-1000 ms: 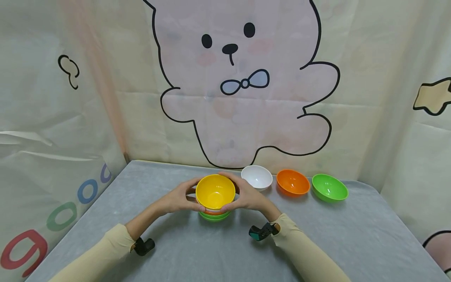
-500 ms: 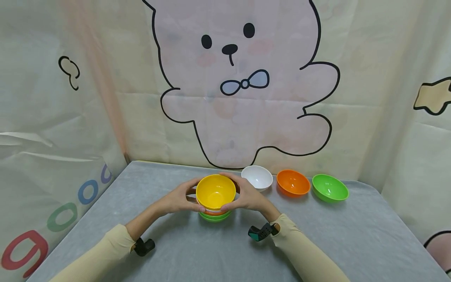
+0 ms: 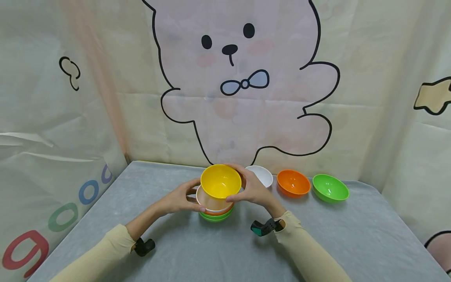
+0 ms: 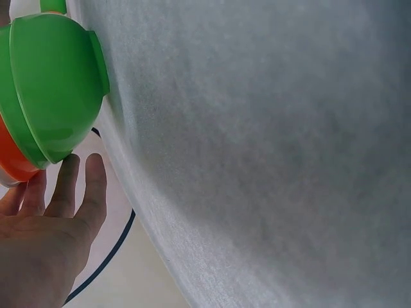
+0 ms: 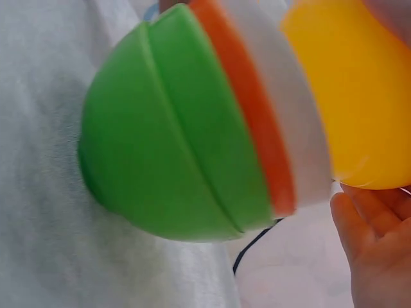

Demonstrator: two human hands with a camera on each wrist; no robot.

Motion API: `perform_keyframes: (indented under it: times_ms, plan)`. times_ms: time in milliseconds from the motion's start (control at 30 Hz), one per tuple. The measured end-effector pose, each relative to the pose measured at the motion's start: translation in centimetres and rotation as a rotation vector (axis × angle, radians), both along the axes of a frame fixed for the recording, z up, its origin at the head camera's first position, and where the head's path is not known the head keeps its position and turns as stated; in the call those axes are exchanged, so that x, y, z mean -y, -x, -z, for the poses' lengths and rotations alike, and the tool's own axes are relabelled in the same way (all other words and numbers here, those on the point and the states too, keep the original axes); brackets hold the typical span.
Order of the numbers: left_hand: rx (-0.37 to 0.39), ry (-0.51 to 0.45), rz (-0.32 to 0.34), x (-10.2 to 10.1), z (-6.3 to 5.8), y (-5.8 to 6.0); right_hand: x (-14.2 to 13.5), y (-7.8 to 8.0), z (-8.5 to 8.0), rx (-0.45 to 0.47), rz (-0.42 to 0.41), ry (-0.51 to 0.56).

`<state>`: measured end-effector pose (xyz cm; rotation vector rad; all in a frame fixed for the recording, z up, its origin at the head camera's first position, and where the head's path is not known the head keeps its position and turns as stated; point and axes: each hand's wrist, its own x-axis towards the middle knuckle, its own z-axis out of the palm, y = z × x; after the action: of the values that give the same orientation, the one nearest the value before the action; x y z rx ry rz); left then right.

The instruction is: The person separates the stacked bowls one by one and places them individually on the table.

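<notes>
In the head view my right hand (image 3: 253, 190) grips a yellow bowl (image 3: 220, 182) by its side, thumb at the near rim. It is raised and tilted over a nested stack of bowls. On top of that stack is a white bowl (image 3: 210, 201); below it come an orange bowl (image 5: 247, 96) and green (image 5: 148, 147) in two bands at the bottom. My left hand (image 3: 181, 197) holds the stack's left side, thumb on the near side at the white rim. In the left wrist view, its fingertips (image 4: 70, 163) touch the stack near the green and orange rims.
Along the back right of the grey cloth-covered table (image 3: 169, 250) stand a white bowl (image 3: 263, 177), partly behind my right hand, an orange bowl (image 3: 293, 183) and a green bowl (image 3: 330, 188). A printed curtain (image 3: 352, 129) hangs right behind the table.
My right hand has lifted the yellow bowl up and slightly right off the stack, uncovering the white bowl beneath. The left hand and the stack have stayed in place.
</notes>
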<state>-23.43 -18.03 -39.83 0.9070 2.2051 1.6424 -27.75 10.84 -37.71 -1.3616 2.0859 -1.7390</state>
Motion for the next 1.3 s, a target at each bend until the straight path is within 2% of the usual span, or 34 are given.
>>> perform_keyframes:
  times_ms: [333, 600, 767, 1300]
  plan:
    - [-0.007, 0.015, -0.018, -0.3, 0.1, 0.1, -2.3, -0.3, -1.6, 0.035, 0.092, 0.028]
    - [-0.021, 0.004, -0.021, -0.4, 0.1, 0.1, -4.9, -0.1, -2.0, 0.043, 0.158, 0.043]
    - [-0.019, -0.008, -0.016, -0.4, 0.2, 0.0, -6.3, -0.4, -2.2, 0.051, 0.209, 0.012]
    - [-0.028, -0.039, -0.010, -0.1, 0.4, 0.0, -10.4, -1.3, -1.3, 0.009, 0.220, -0.053]
